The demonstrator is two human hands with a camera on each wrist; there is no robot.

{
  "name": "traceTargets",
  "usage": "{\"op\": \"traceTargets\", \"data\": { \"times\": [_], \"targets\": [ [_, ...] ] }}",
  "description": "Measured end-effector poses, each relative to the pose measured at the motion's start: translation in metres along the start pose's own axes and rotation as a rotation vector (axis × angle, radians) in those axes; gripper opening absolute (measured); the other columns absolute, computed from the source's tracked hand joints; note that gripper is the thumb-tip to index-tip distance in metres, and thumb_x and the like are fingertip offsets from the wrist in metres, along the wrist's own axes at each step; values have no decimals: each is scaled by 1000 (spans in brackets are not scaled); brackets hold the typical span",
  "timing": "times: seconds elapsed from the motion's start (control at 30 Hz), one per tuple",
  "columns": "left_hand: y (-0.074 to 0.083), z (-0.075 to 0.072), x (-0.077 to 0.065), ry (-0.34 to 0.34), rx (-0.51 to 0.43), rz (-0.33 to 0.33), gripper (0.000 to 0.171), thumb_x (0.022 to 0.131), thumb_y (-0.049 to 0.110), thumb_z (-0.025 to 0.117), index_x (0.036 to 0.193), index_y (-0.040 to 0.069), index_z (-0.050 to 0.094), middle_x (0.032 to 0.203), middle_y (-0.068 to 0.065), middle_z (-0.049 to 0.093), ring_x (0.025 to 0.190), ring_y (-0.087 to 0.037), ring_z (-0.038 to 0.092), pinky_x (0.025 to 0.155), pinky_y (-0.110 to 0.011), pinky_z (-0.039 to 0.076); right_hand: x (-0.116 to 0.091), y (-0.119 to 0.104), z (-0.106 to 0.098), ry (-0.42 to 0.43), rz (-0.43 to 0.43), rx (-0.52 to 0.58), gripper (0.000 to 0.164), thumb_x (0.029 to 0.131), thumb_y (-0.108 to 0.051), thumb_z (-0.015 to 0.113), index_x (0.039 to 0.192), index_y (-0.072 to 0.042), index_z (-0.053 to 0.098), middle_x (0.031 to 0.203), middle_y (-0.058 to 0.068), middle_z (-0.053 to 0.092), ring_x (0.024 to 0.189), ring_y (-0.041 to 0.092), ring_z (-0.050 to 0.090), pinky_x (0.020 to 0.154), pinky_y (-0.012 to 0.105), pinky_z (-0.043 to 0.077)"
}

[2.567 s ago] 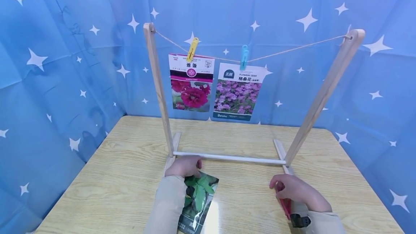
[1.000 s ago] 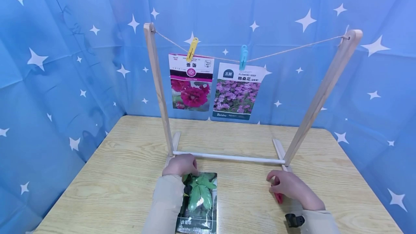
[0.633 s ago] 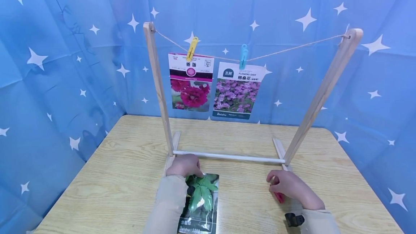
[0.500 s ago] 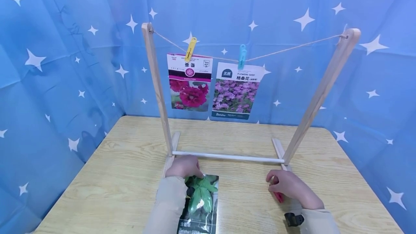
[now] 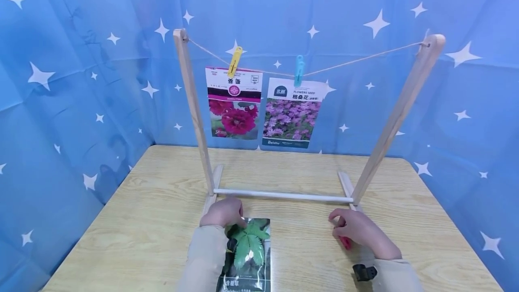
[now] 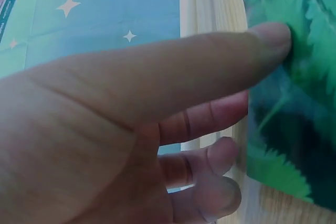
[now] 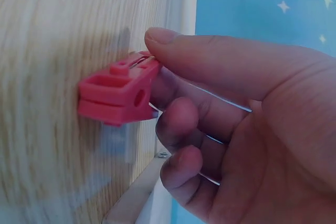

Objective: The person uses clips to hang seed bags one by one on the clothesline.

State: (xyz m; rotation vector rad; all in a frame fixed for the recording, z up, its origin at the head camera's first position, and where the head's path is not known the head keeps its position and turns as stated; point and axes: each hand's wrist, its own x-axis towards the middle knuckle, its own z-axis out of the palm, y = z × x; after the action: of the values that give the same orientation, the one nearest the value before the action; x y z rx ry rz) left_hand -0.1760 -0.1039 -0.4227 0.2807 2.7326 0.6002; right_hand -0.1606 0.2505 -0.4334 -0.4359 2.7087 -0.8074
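A seed packet [image 5: 248, 251] printed with green leaves lies flat on the wooden table [image 5: 142, 220], in front of the drying frame. My left hand [image 5: 232, 219] is at its top edge. In the left wrist view the left hand [image 6: 260, 72] has its thumb [image 6: 262, 38] on the packet [image 6: 294, 103], and the index finger reaches under the packet's edge. My right hand [image 5: 338, 229] pinches a red clothespin [image 5: 345, 242] low over the table near the frame's right foot. The right wrist view shows the clothespin [image 7: 118, 95] between thumb and fingers of the right hand [image 7: 160, 77].
A wooden frame [image 5: 190, 102] with a white crossbar [image 5: 284, 195] stands mid-table. From its string [image 5: 357, 60] hang two flower seed packets, one [image 5: 233, 102] on a yellow pin [image 5: 234, 61], one [image 5: 293, 112] on a blue pin [image 5: 298, 70]. Blue star-printed cloth [image 5: 81, 80] surrounds the table.
The green packet has turned from tilted to nearly straight under the left hand. The right hand with the red clothespin has shifted slightly forward and left.
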Motion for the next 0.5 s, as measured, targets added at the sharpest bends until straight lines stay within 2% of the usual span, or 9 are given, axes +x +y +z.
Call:
{"op": "traceTargets", "data": {
  "times": [0.27,0.4,0.5],
  "targets": [
    [-10,-3,2,4,-54,40,20,68,23,75,67,15,56,66,5,52,57,-13,47,49,-29,39,0,-1,-2,-15,-51,72,28,81,-3,59,108,0,55,64,0,55,46,16,52,45,26,41],
    [-16,-4,6,9,-80,53,18,70,21,74,69,15,57,67,5,53,58,-13,48,50,-29,40,1,-2,-4,-2,-19,52,26,84,-6,58,109,-3,57,63,-1,55,49,15,51,46,26,40],
    [-20,-4,8,-9,-98,76,16,72,21,73,77,13,60,72,5,54,62,-12,49,54,-29,41,1,-2,-4,38,13,0,23,82,-11,62,105,-7,61,65,-4,55,55,11,50,52,26,40]
  ]
}}
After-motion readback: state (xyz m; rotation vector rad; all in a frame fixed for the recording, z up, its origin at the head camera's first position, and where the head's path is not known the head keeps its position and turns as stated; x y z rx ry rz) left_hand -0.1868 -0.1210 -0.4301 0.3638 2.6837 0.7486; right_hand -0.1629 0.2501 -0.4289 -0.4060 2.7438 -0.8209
